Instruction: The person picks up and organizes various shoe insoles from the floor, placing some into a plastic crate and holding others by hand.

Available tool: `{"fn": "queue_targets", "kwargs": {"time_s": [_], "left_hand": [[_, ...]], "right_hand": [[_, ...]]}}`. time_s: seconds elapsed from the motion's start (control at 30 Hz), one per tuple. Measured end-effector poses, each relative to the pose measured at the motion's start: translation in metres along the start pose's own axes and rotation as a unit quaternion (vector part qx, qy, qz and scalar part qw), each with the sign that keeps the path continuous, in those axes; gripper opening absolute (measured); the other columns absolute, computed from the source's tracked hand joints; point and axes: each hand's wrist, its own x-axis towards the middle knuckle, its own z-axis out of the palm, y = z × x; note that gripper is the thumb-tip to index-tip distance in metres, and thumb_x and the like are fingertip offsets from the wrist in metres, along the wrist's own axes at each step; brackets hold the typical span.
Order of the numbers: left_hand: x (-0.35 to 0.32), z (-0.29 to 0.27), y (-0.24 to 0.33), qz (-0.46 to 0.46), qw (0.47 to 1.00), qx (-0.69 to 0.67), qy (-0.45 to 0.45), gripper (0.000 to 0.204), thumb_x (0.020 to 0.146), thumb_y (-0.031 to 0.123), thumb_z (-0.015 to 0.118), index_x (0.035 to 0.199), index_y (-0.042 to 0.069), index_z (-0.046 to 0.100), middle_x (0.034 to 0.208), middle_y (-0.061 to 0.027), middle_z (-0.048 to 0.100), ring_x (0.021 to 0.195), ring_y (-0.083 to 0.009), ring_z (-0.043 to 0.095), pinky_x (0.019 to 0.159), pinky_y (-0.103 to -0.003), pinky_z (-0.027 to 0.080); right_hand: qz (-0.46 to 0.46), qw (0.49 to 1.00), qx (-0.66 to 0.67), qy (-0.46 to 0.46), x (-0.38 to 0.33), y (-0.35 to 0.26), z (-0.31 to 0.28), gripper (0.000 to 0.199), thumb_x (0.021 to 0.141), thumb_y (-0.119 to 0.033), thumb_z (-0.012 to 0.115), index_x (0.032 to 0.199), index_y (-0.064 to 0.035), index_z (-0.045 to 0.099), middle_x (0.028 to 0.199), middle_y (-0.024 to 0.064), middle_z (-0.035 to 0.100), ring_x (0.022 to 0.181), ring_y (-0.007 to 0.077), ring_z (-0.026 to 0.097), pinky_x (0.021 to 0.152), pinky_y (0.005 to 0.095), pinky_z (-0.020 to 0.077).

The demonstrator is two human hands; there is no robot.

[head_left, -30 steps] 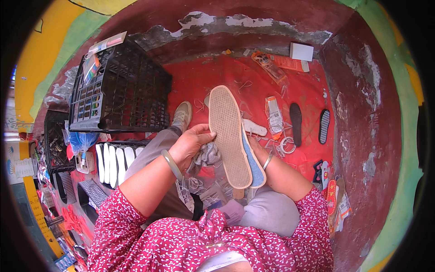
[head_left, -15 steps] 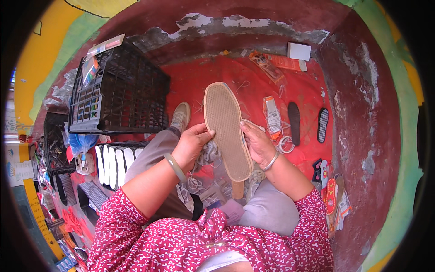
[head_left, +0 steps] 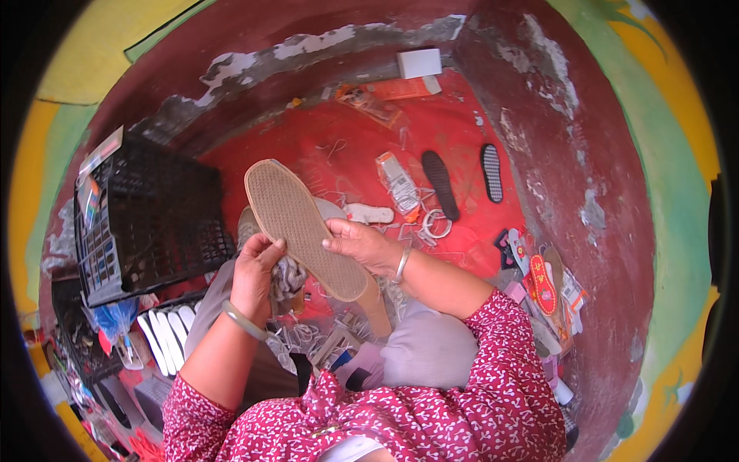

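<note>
You hold a tan insole [head_left: 304,231] before your lap.
Your left hand [head_left: 255,269] pinches one long edge, your right hand [head_left: 366,245] the other; it slants above the red floor covering [head_left: 458,112], a grey cloth [head_left: 289,279] bunched beside the left hand.

Fairly bright, even light casts soft shadows (the fisheye rim bends into black).

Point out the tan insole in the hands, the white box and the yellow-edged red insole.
Tan insole [head_left: 300,225]: head view, middle of its textured face.
White box [head_left: 419,63]: head view, middle of its broad face.
Yellow-edged red insole [head_left: 543,284]: head view, middle of its visible face.
</note>
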Motion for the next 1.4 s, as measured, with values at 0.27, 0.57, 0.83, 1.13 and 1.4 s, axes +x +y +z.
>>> {"fn": "queue_targets", "kwargs": {"time_s": [0.27,0.57,0.83,1.13,1.4], "left_hand": [[-0.016,0.024,0.018,-0.080,0.996,0.029,-0.013,0.018,0.087,0.006,0.053,0.105,0.003,0.051,0.082,-0.0068,0.061,0.070,-0.0144,0.060,0.059,-0.026,0.050],[-0.013,0.036,0.022,-0.096,0.991,0.095,-0.008,0.015,0.085,0.005,0.055,0.099,0.001,0.057,0.084,-0.0057,0.062,0.072,-0.0127,0.059,0.065,-0.023,0.048],[0.005,0.020,0.016,-0.068,0.992,0.096,0.051,0.012,0.085,0.003,0.054,0.096,0.000,0.058,0.079,-0.0072,0.061,0.070,-0.0137,0.059,0.063,-0.025,0.050],[0.002,0.024,0.020,-0.062,0.991,0.108,0.041,0.013,0.085,0.003,0.053,0.097,0.000,0.057,0.079,-0.0072,0.061,0.069,-0.0151,0.060,0.065,-0.026,0.049],[-0.006,0.009,0.026,-0.067,0.994,0.073,0.039,0.013,0.086,0.004,0.053,0.097,0.000,0.059,0.082,-0.0067,0.060,0.074,-0.0131,0.057,0.068,-0.024,0.047]], "right_hand": [[-0.105,0.871,-0.110,0.467,-0.063,0.008,-0.179,0.030,0.084,0.001,0.043,0.112,-0.0084,0.046,0.094,0.0082,0.058,0.084,0.0178,0.058,0.071,0.0317,0.0508],[0.056,0.649,-0.330,0.683,-0.203,-0.005,-0.373,0.037,0.082,-0.009,0.047,0.118,-0.0109,0.054,0.102,0.0099,0.061,0.092,0.0197,0.058,0.079,0.0310,0.0450],[0.189,0.424,-0.501,0.730,-0.197,-0.074,-0.407,0.039,0.079,-0.016,0.048,0.118,-0.0098,0.053,0.109,0.0204,0.058,0.104,0.0347,0.055,0.086,0.0398,0.0450],[0.287,0.578,-0.546,0.534,-0.086,0.019,-0.354,0.053,0.074,-0.039,0.061,0.117,-0.0098,0.049,0.116,0.0145,0.056,0.106,0.0317,0.054,0.087,0.0416,0.0452],[0.307,0.493,-0.556,0.595,-0.062,0.026,-0.342,0.056,0.070,-0.032,0.070,0.115,-0.0087,0.047,0.114,0.0136,0.054,0.105,0.0291,0.053,0.084,0.0391,0.0460]]}}
